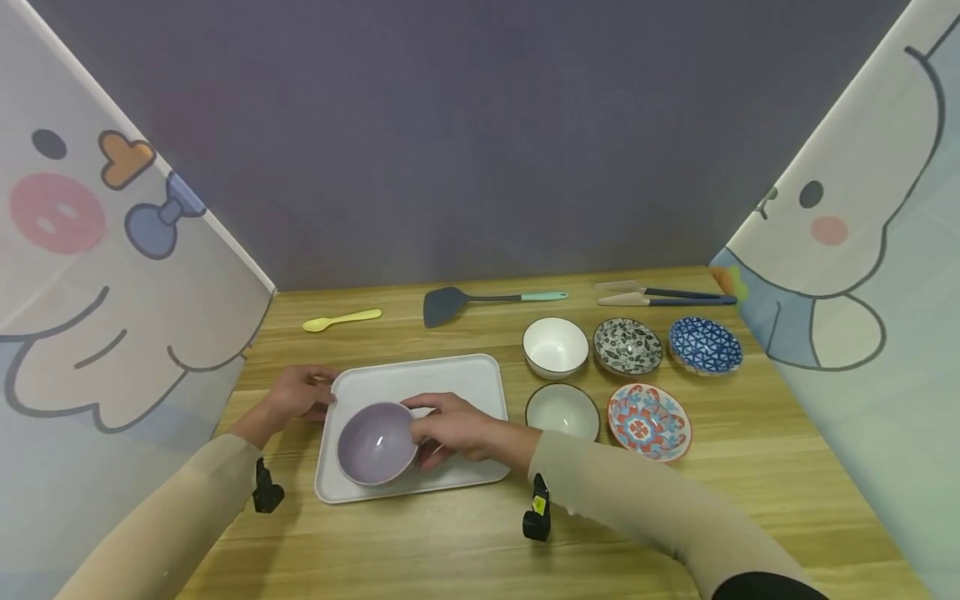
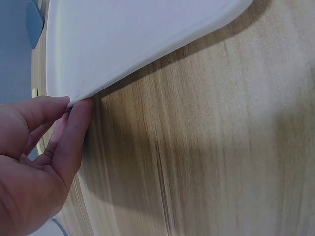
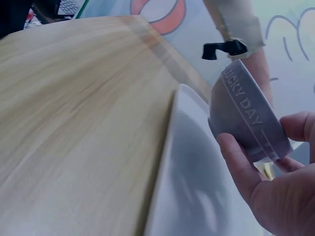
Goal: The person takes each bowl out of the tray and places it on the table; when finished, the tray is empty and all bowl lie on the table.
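Note:
A light purple bowl point(image 1: 375, 446) is over the left half of a white rectangular tray point(image 1: 480, 383). My right hand point(image 1: 456, 427) grips this bowl by its right side, thumb point(image 3: 298, 127) at the rim and fingers against the outer wall. Raised letters reading "LUCKY DAY" show on the bowl's side point(image 3: 241, 105) in the right wrist view, where its base stands above the tray surface point(image 3: 192, 167). At the tray's far left corner, my left hand point(image 1: 298, 393) pinches the rim point(image 2: 106, 88) between thumb and fingers.
Right of the tray stand a white bowl point(image 1: 555, 346), a grey-white bowl point(image 1: 562, 410), and black-floral point(image 1: 628, 346), blue-patterned point(image 1: 705, 346) and red-blue patterned point(image 1: 649, 422) dishes. Along the back lie a yellow spoon point(image 1: 342, 320), a spatula point(image 1: 446, 306) and dark-handled tongs point(image 1: 675, 302).

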A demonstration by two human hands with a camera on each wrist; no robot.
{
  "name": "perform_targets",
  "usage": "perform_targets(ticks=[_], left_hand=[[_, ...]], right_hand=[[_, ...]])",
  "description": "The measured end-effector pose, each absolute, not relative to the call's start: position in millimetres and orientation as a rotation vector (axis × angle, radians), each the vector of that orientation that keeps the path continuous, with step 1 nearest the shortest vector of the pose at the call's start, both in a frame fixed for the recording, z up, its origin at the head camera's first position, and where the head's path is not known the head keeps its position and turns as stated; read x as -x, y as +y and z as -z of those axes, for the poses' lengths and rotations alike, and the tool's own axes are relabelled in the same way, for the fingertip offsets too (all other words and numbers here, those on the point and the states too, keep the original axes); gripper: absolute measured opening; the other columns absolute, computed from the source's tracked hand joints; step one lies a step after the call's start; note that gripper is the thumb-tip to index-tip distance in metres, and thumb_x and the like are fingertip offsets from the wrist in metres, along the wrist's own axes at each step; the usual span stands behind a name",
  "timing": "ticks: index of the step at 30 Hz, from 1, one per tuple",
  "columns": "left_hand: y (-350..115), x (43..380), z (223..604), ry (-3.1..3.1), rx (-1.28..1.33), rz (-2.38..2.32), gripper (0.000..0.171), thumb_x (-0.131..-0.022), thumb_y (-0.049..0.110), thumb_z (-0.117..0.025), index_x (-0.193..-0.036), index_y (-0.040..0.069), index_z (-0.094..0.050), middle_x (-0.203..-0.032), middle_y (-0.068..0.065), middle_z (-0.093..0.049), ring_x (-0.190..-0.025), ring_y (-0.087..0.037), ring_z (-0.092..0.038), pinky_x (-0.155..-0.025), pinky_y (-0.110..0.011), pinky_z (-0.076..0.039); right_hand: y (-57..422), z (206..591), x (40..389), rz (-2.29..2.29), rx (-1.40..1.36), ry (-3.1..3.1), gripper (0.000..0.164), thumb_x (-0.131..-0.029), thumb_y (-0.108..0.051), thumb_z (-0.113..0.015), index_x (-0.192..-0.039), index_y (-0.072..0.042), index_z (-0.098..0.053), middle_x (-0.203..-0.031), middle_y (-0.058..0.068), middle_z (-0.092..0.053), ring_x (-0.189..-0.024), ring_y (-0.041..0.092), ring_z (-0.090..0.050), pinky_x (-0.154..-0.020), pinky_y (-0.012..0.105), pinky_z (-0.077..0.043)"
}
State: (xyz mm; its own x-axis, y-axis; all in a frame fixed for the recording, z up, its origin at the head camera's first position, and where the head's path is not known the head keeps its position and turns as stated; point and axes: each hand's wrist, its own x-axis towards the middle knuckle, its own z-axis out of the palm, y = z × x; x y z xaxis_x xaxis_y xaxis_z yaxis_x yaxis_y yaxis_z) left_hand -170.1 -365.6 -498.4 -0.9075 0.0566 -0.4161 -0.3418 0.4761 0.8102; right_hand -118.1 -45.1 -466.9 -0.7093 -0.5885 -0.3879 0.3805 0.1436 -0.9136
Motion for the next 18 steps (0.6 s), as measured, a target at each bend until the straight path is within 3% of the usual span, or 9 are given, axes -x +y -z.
perform_targets(ticks=[18], left_hand=[[-365,172,501,2.349,0.258,-1.368,0.055,-0.092,-0.002,-0.069,-0.143,-0.007,-0.051,-0.124,-0.028,-0.057,-0.088,-0.020,-0.070,-0.077,-0.040,-0.066]], right_hand=[[18,425,132,1.655,0.263,1.689,0.069,-0.079,-0.004,-0.064,-0.147,-0.012,-0.054,-0.109,0.018,-0.072,-0.077,0.028,-0.073,-0.074,0.048,-0.066]])
